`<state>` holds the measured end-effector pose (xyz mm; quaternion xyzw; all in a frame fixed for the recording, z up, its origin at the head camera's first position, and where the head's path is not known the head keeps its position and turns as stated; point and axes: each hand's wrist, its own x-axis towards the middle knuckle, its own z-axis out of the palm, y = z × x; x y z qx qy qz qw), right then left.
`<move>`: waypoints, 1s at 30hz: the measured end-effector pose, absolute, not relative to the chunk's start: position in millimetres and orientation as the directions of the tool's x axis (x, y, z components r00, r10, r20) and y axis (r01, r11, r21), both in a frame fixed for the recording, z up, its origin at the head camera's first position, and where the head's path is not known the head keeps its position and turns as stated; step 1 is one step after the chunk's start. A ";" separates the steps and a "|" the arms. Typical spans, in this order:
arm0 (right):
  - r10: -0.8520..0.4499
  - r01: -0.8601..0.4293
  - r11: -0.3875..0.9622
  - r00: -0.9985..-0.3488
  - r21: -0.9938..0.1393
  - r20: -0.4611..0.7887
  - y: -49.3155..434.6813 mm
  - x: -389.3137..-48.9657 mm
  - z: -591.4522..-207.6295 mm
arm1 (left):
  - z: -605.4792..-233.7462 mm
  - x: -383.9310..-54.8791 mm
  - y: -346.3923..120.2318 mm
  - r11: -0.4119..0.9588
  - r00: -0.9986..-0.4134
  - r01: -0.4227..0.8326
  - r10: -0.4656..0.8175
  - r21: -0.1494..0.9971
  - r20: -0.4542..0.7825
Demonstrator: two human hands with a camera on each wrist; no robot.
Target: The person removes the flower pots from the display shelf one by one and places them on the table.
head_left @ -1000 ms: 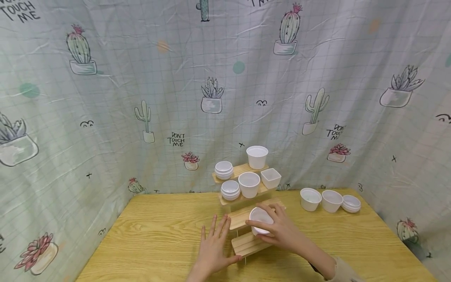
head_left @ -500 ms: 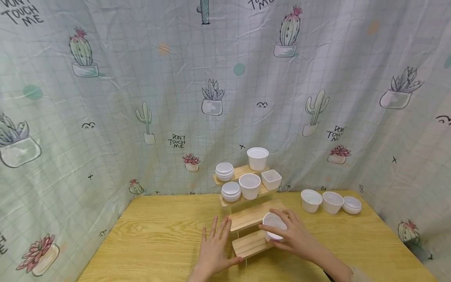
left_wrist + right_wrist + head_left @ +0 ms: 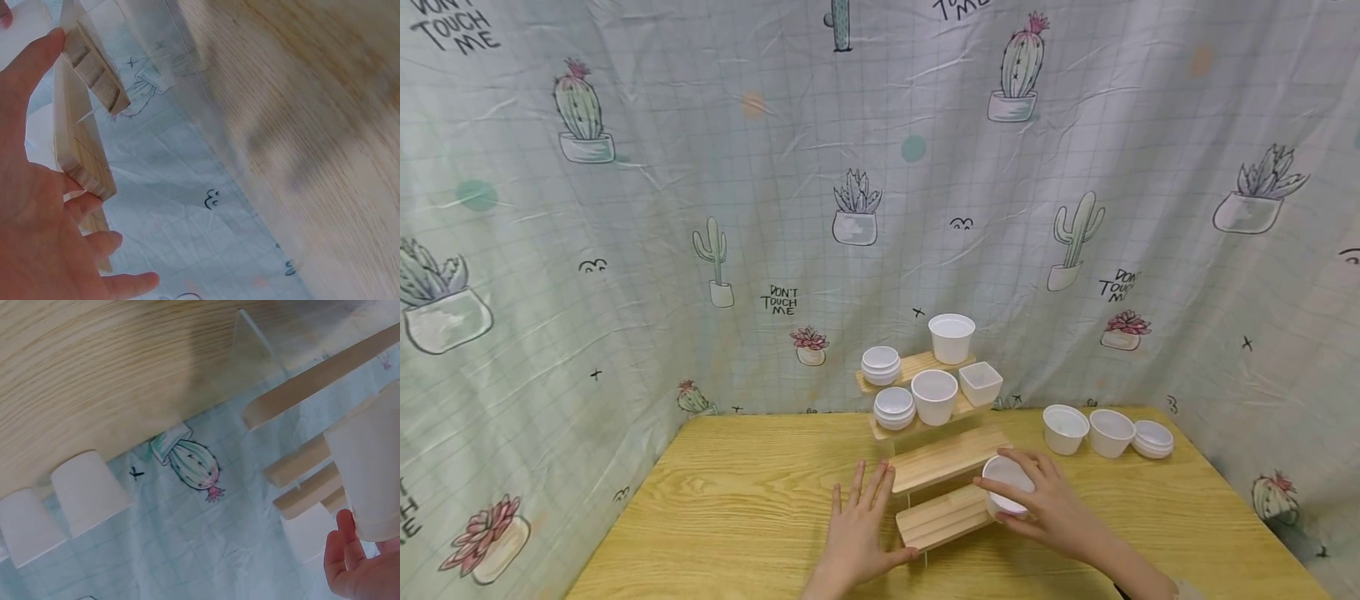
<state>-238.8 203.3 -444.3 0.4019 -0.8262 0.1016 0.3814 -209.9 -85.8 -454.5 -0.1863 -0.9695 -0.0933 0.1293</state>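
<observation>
At the right end of the lowest tier (image 3: 942,518) of a stepped wooden stand (image 3: 947,460), holding a round white pot (image 3: 1007,470) with its mouth facing up. Closed on it near the rim with the right grip (image 3: 1048,507), curving fingers and thumb around the wall. Cannot tell from these views about contact between its base and the wood. Touching the left side of the stand with the left grip (image 3: 853,537), spread wide and holding nothing, with thumb tip against the end of the lowest tier and fingertips at the end of the next one up. Higher, on the second tier from the top, left to right: a ribbed pot (image 3: 894,410), a larger round pot (image 3: 935,400) and a square pot (image 3: 981,385). On the top tier, another ribbed pot (image 3: 881,367) at left and a tall pot (image 3: 952,342) at right. Well apart to the right, on the wood-grained surface (image 3: 737,500), a row of three white pots (image 3: 1066,432). Behind everything, a cactus-print curtain (image 3: 887,275).
</observation>
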 end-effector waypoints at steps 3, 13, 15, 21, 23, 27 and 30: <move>-0.579 -0.738 0.659 -0.376 0.144 0.723 208.5 -240.1 -446.2 | -454.6 -209.7 -85.7 0.914 -0.897 0.385 0.337 0.131 0.288; -0.535 -0.683 0.728 -0.507 0.063 0.676 225.2 -238.6 -451.8 | -457.7 -210.9 -86.1 0.918 -0.896 0.380 0.335 0.115 0.291; -0.520 -0.675 0.736 -0.521 0.045 0.677 228.7 -239.9 -453.6 | -458.4 -211.3 -86.3 0.918 -0.896 0.380 0.335 0.111 0.293; -0.484 -0.638 0.769 -0.536 0.043 0.691 241.9 -246.3 -458.7 | -459.5 -212.7 -86.5 0.917 -0.896 0.381 0.336 0.114 0.291; -0.477 -0.632 0.774 -0.538 0.042 0.695 246.0 -248.4 -459.6 | -459.3 -212.8 -86.6 0.917 -0.896 0.382 0.336 0.117 0.289; -0.467 -0.620 0.784 -0.540 0.045 0.700 253.7 -251.5 -461.2 | -458.2 -212.1 -86.7 0.917 -0.899 0.380 0.335 0.123 0.281; -0.458 -0.604 0.796 -0.546 0.049 0.702 259.1 -252.5 -461.6 | -457.7 -211.5 -86.6 0.917 -0.901 0.378 0.333 0.125 0.278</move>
